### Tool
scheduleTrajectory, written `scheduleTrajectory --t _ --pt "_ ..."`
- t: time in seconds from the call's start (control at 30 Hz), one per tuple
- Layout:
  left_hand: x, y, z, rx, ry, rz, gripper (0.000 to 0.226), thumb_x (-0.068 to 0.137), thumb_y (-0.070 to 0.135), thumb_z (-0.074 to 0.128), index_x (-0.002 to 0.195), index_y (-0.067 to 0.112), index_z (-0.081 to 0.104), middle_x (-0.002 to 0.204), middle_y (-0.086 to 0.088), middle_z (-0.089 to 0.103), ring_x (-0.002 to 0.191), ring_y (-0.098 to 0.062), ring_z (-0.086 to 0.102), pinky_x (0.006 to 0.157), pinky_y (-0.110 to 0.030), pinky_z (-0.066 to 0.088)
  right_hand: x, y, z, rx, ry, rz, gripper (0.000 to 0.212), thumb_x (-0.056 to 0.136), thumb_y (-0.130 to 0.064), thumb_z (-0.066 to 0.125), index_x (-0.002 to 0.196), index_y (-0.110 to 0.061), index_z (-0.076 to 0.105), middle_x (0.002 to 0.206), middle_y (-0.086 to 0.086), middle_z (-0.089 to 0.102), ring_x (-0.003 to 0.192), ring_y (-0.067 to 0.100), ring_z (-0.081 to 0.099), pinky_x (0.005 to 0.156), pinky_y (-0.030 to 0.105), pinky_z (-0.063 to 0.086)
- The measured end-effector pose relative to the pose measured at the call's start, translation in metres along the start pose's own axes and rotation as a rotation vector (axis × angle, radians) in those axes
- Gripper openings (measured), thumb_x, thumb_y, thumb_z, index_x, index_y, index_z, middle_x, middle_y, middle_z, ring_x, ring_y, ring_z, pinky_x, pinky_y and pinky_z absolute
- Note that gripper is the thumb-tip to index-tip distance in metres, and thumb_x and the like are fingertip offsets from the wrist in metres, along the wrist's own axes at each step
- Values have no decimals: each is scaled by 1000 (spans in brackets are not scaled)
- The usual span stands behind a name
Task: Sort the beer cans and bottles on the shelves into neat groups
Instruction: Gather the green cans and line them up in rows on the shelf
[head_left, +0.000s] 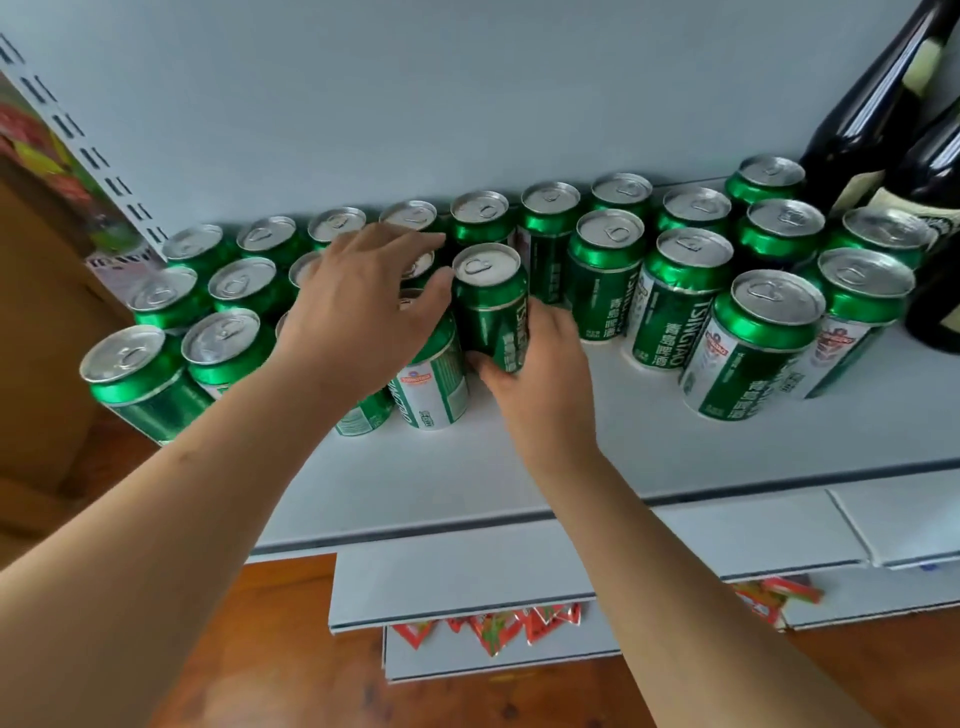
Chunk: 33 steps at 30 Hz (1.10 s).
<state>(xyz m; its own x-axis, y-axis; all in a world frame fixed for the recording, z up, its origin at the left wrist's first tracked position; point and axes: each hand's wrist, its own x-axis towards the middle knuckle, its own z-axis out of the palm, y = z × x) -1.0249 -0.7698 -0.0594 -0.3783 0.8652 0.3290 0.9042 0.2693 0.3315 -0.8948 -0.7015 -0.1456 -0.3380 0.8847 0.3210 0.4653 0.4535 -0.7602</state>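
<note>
Several green beer cans stand in rows on the white shelf (649, 452). My right hand (540, 374) grips one green can (491, 306) from its lower right side, near the middle of the shelf. My left hand (358, 312) lies spread over the tops of cans just left of it, its thumb against the held can and above a green-and-white can (434, 384). More green cans (753, 348) stand loosely spaced to the right. Dark glass bottles (878, 104) stand at the far right of the shelf.
The shelf's white back panel rises behind the cans, with a slotted upright (78, 145) at the left. Lower shelves (467, 577) jut out below, holding red snack packets (493, 631). A wooden floor (291, 675) and brown cardboard (36, 312) lie at the left.
</note>
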Motion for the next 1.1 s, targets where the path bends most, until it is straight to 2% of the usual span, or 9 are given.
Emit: scheduleTrajectory --t 0.1,0.2,0.3,0.4,0.5,0.7,0.87,1.03,1.1 --pt "-16 15 2 -11 79 64 39 93 34 52 129 25 64 134 0 59 127 -24 51 108 -41 38 1 -5 -15 -82 -51 -40 64 86 -29 72 141 -10 46 132 8 54 122 22 52 95 20 37" --pt "-51 46 13 -220 284 147 30 91 11 55 118 13 68 116 -2 63 105 -21 60 87 -31 48 -24 -6 -72 -141 368 -142 47 90 -20 67 133 -5 54 132 12 54 121 26 52 101 25 39" --pt "-82 71 47 -297 173 137 28 92 12 56 118 16 64 111 2 57 97 -18 59 74 -30 49 -41 23 -115 -93 640 9 60 80 -23 77 130 -2 49 129 19 46 115 30 49 99 40 45" --pt "-90 66 87 -193 -21 79 32 93 21 57 125 20 61 122 2 55 110 -21 56 84 -37 52 -42 51 -113 -68 488 183 83 75 -29 82 141 -8 36 135 16 42 118 21 47 101 23 40" --pt "-96 55 102 -47 -106 102 32 91 26 55 120 19 66 122 -3 59 113 -27 56 95 -39 48 -35 66 -109 -63 463 183 80 77 -24 80 142 -10 37 132 14 46 112 17 49 85 7 32" --pt "-145 40 83 16 74 -9 31 90 22 54 116 15 67 116 -4 60 109 -28 53 88 -39 45 -51 52 -98 143 366 131 71 74 -30 81 135 -16 47 125 2 53 112 17 58 87 39 57" --pt "-159 21 88 -124 197 -166 30 90 4 59 119 8 63 111 -3 62 104 -21 53 83 -31 47 -48 7 -50 61 143 -79 68 75 -27 81 132 -10 48 123 2 53 106 7 51 85 7 41" --pt "-157 26 85 -160 213 -196 33 87 5 62 120 11 62 110 0 62 101 -19 53 77 -36 52 -42 -2 -33 37 22 -124 70 81 -39 75 136 -8 46 129 7 51 113 19 55 87 28 48" --pt "-153 29 83 -207 242 -218 32 89 10 61 121 12 61 110 1 59 101 -20 55 76 -39 53 -35 4 -57 -3 171 -114 70 85 -48 69 137 -6 46 133 8 49 119 19 52 95 27 45"
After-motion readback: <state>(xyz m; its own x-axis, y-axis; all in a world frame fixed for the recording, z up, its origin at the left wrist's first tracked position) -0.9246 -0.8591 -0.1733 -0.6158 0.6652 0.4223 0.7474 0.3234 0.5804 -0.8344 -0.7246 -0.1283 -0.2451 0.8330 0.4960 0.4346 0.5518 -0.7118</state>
